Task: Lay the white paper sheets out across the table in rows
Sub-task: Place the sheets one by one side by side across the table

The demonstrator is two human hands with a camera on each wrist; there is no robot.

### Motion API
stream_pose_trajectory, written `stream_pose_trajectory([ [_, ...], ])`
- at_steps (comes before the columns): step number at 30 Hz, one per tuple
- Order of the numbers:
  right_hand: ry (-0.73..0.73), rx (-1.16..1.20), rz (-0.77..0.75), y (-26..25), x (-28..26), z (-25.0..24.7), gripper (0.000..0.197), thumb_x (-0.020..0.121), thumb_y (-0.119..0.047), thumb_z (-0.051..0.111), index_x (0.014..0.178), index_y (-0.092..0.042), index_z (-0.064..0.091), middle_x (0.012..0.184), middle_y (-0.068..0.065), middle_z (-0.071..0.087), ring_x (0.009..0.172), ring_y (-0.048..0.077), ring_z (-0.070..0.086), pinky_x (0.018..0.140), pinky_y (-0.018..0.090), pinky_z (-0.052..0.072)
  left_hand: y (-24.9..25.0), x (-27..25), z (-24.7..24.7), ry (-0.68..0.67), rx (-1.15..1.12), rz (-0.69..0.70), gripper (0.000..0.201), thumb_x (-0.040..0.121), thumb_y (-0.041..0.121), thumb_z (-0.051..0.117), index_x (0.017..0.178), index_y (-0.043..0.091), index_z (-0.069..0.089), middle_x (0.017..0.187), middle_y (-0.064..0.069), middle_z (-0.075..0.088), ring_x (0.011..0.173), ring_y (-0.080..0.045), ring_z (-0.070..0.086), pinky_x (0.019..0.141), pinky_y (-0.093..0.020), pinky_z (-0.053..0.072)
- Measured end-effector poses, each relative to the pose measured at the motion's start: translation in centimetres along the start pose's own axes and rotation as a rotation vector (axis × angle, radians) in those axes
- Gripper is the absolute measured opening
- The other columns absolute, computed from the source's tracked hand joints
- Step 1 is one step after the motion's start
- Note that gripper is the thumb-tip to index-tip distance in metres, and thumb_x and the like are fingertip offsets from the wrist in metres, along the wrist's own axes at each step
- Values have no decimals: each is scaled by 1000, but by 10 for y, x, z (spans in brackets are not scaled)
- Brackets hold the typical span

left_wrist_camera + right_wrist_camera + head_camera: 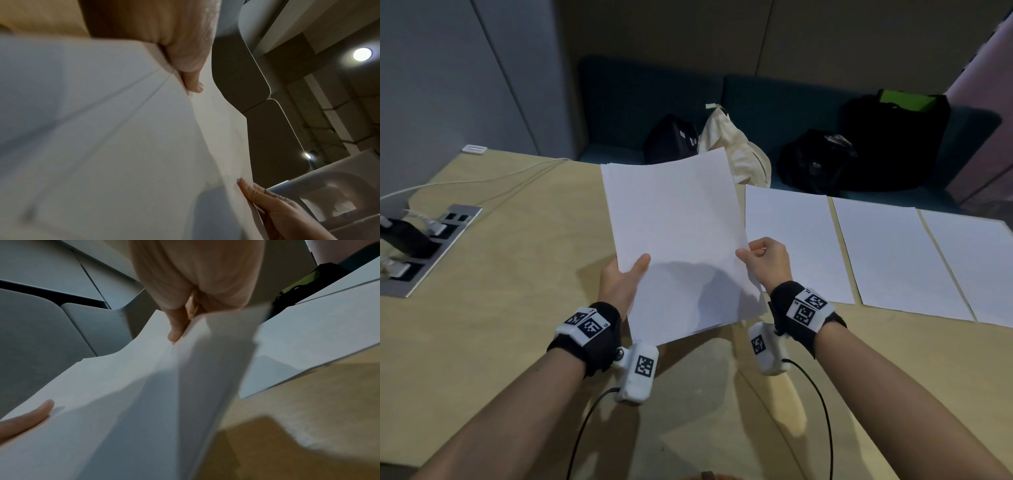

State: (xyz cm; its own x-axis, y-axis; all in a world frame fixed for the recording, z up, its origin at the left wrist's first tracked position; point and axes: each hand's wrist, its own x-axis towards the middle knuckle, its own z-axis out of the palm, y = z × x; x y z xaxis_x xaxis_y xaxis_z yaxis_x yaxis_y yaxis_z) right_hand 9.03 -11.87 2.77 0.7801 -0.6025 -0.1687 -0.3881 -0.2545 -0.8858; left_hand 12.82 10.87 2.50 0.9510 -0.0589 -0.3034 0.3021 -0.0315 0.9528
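A stack of white paper sheets [674,233] hangs tilted above the wooden table [500,308], held by both hands. My left hand [625,277] grips its left edge, thumb on top and fingers hidden beneath. My right hand [763,260] pinches the top sheet's right edge between thumb and fingers. The right wrist view shows that sheet's edge [197,340] lifted off the stack [102,402] at my right hand [179,327]. The left wrist view shows the left thumb [191,78] on the paper [102,146]. Three single sheets lie side by side at the right: first [794,240], second [893,257], third [972,267].
A power socket panel [431,246] with plugs and a white cable [482,181] occupies the table's left side. Behind the table a dark bench holds black bags [893,144], a small black bag [671,140] and a cream cloth bag [736,150]. Bare wood shows in front of the laid sheets.
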Motion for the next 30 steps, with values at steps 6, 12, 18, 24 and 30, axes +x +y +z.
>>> stream_pose_trajectory([
  [6,-3,89,61,8,5,8,29,88,-14,59,60,-9,50,55,7,45,51,20,39,50,27,34,-1,4,-8,-6,-37,-11,22,88,20,61,107,10,60,98,-2,65,97,-22,60,82,-30,45],
  [12,60,104,62,2,12,17,24,90,-12,53,68,-4,56,62,10,39,58,20,34,53,24,31,-3,11,-23,17,-9,6,25,88,23,61,110,10,60,101,-1,66,101,-23,61,88,-32,45],
  [18,181,-25,61,-9,38,21,20,93,-9,45,81,-2,60,80,14,54,76,23,49,69,25,36,-2,15,-50,126,0,32,33,91,17,58,119,0,58,111,-6,62,99,-21,58,85,-28,42],
  [24,155,-203,72,-16,51,36,27,93,-8,42,110,7,56,115,25,61,103,38,59,77,34,44,-6,21,-94,331,-54,25,37,89,19,60,121,-1,58,119,-9,62,104,-21,58,94,-31,44],
  [30,74,-341,85,-8,49,54,28,93,-7,40,119,1,39,119,27,57,100,40,59,80,42,47,-3,24,-113,439,-135,0,38,89,20,61,121,0,57,111,-6,61,101,-21,59,88,-28,44],
])
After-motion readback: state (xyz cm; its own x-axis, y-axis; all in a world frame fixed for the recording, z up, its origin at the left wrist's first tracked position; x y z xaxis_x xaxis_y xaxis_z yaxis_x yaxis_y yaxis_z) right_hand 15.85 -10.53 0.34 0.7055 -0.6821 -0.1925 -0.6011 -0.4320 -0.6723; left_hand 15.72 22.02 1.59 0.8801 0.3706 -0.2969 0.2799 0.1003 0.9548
